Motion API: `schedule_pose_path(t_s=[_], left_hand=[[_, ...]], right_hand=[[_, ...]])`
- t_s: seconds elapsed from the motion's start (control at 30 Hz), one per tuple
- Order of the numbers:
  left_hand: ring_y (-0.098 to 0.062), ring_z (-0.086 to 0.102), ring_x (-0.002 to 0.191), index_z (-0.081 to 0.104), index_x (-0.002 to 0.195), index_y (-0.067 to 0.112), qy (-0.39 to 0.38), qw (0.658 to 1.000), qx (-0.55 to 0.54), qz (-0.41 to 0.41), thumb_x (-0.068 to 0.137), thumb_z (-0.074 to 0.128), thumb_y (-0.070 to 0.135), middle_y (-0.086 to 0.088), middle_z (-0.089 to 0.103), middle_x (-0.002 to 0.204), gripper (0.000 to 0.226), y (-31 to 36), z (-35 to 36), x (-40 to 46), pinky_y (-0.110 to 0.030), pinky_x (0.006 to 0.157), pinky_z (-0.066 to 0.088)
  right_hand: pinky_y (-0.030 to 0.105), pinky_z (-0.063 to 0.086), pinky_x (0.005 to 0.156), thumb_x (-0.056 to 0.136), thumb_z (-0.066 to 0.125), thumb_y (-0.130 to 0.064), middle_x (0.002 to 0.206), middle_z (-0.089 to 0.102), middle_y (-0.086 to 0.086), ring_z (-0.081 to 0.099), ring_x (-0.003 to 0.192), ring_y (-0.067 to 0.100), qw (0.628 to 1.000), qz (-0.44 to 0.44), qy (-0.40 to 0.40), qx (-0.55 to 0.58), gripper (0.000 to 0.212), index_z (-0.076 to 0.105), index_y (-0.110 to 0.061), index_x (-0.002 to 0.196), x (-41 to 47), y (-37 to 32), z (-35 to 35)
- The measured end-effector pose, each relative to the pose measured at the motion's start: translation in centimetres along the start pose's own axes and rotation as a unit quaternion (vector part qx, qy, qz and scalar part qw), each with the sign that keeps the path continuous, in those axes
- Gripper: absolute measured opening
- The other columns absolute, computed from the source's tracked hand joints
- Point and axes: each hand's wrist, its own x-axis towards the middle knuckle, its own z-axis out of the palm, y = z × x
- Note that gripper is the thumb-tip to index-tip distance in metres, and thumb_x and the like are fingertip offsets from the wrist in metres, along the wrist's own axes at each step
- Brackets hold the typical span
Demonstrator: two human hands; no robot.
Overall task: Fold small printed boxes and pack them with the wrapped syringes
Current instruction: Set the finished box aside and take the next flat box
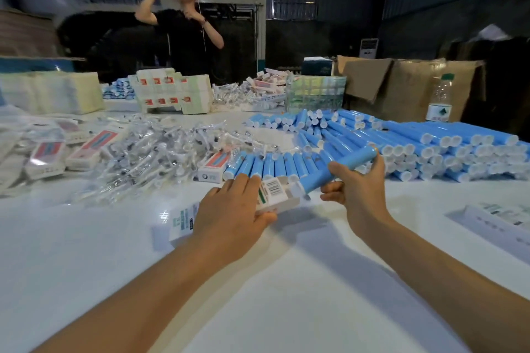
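On the white table (258, 295), just in front of the row of blue tubes (266, 165), we hold a small printed box (276, 195) with our left hand (232, 212), the fingers curled over its top and the thumb under it, its open end turned to the right. Our right hand (358, 189) grips one blue tube (338, 170) around its middle, and the lower end of this tube is already at the mouth of the box. We judge that the step is to push the tube inside. To do it well, we should keep the box steady and not squeeze it flat, bring the tube in line with the box, and slide it slowly so the flaps do not bend. The wrapped syringes (149, 155) lie in a heap to the left, well apart from our hands.
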Motion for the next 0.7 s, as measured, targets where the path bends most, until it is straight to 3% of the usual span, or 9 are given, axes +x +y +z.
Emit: schedule_pose_path(t_s=[0.1,0.23,0.33,0.43,0.57,0.7], left_hand=[[-0.014,0.044,0.107,0.031,0.133,0.026,-0.006,1.0,-0.002,0.014,0.086,0.038,0.063,0.008,0.042,0.122,0.061,0.4,0.0,0.1,-0.029,0.081,0.034],[-0.015,0.047,0.104,0.037,0.13,0.025,0.01,1.0,-0.007,0.01,0.084,0.038,0.063,0.007,0.045,0.118,0.06,0.3,-0.3,0.0,-0.03,0.081,0.036],[-0.015,0.046,0.104,0.036,0.129,0.025,0.009,1.0,-0.013,0.007,0.084,0.038,0.064,0.007,0.045,0.117,0.059,0.3,-0.4,-0.1,-0.03,0.082,0.036],[-0.014,0.041,0.11,0.03,0.135,0.026,-0.008,1.0,-0.019,0.014,0.086,0.036,0.065,0.008,0.041,0.123,0.063,0.6,-0.3,-0.1,-0.03,0.087,0.033],[-0.017,0.04,0.113,0.026,0.14,0.022,-0.014,0.999,-0.023,0.023,0.088,0.039,0.061,0.005,0.04,0.127,0.066,0.7,-0.6,-0.2,-0.032,0.089,0.033],[-0.016,0.041,0.11,0.029,0.136,0.022,-0.016,0.999,-0.036,0.013,0.089,0.039,0.058,0.004,0.041,0.125,0.061,0.5,-1.2,-0.3,-0.032,0.088,0.033]], right_hand=[[0.028,0.05,0.044,0.086,0.064,-0.005,0.086,0.066,0.015,0.063,0.05,0.022,1.0,0.004,-0.028,0.003,0.069,0.026,-0.038,0.133,-0.9,0.7,0.6],[0.026,0.043,0.038,0.096,0.052,-0.019,0.071,0.06,0.01,0.056,0.047,0.017,0.998,0.049,-0.013,0.032,0.015,0.051,-0.017,0.11,-1.0,0.5,0.7],[0.026,0.044,0.04,0.093,0.053,-0.007,0.07,0.06,0.012,0.053,0.046,0.014,0.997,0.061,0.013,0.042,0.002,0.055,-0.008,0.093,-0.9,0.1,0.0],[0.026,0.047,0.043,0.087,0.053,0.007,0.067,0.067,0.013,0.056,0.05,0.018,1.0,0.014,-0.011,-0.004,0.016,0.053,-0.008,0.092,-1.6,0.3,-0.2],[0.022,0.044,0.042,0.085,0.059,0.004,0.069,0.071,0.008,0.052,0.049,0.012,0.979,-0.082,-0.109,-0.151,0.009,0.062,-0.005,0.081,-2.5,1.2,0.3],[0.029,0.041,0.047,0.089,0.055,0.0,0.076,0.071,0.005,0.049,0.054,0.013,0.978,-0.099,-0.077,-0.169,0.016,0.065,-0.011,0.083,-1.6,1.2,-0.2]])
